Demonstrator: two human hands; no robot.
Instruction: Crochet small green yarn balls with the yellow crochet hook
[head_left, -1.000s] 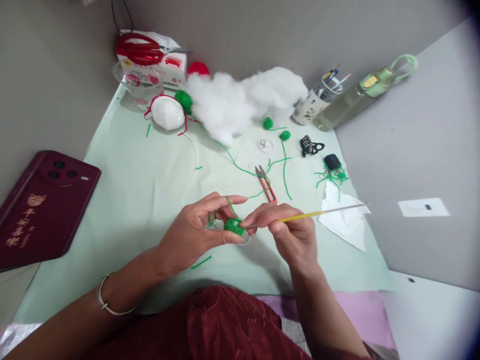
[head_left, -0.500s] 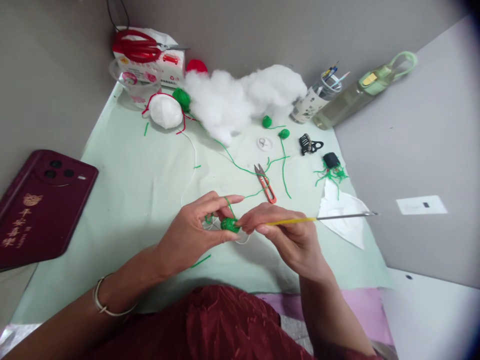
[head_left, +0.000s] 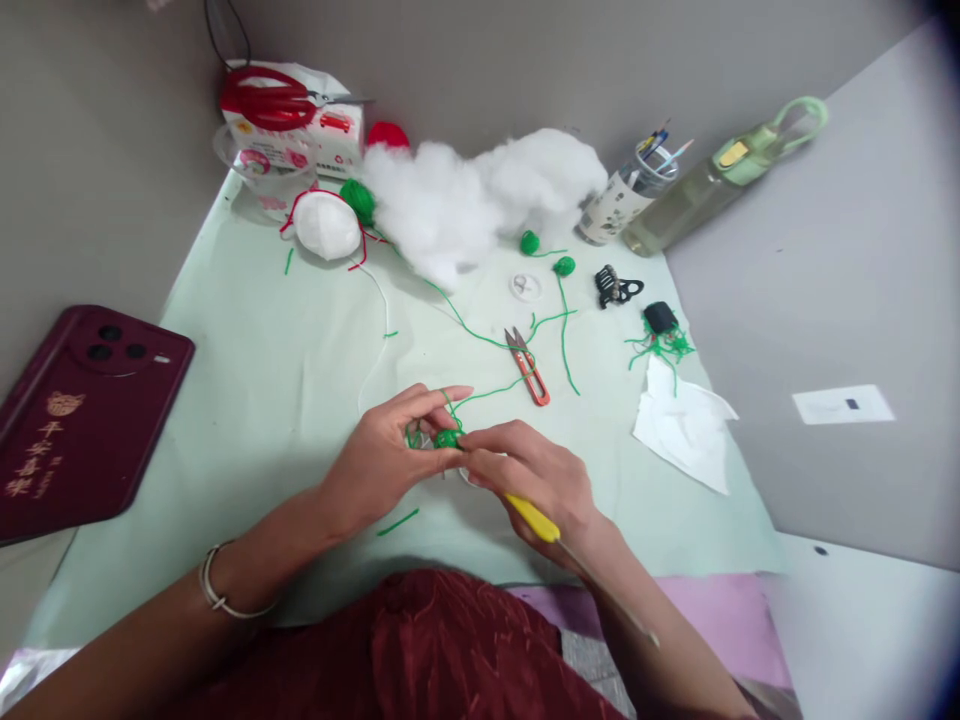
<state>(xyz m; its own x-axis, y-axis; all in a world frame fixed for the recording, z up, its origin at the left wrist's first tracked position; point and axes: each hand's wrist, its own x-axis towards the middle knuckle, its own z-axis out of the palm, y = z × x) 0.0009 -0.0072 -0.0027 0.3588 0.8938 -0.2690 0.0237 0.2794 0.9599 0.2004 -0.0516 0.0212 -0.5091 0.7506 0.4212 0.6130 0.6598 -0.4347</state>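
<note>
Between the thumb and fingers of my left hand (head_left: 382,450) is a small green crocheted piece (head_left: 448,439). Green yarn (head_left: 491,391) runs over my raised left index finger and back across the table to a green yarn ball (head_left: 358,202). My right hand (head_left: 536,475) grips a crochet hook with a yellow handle (head_left: 534,518), its fingertips against the green piece. The hook's metal far end points down toward my right forearm. Its working tip is hidden by my fingers. White yarn loops below the green piece.
Orange thread snips (head_left: 528,367) lie just beyond my hands. Farther back are white stuffing (head_left: 450,205), a white yarn ball (head_left: 327,224), red scissors (head_left: 277,98) on a tissue pack, a pen cup (head_left: 626,195) and a bottle (head_left: 697,185). A maroon phone (head_left: 90,420) lies left; a black hair clip (head_left: 618,287) right.
My right hand has rotated, swinging the hook's free end from pointing right to pointing down toward my forearm. The green piece has tilted and shifted slightly left in my left fingers.
</note>
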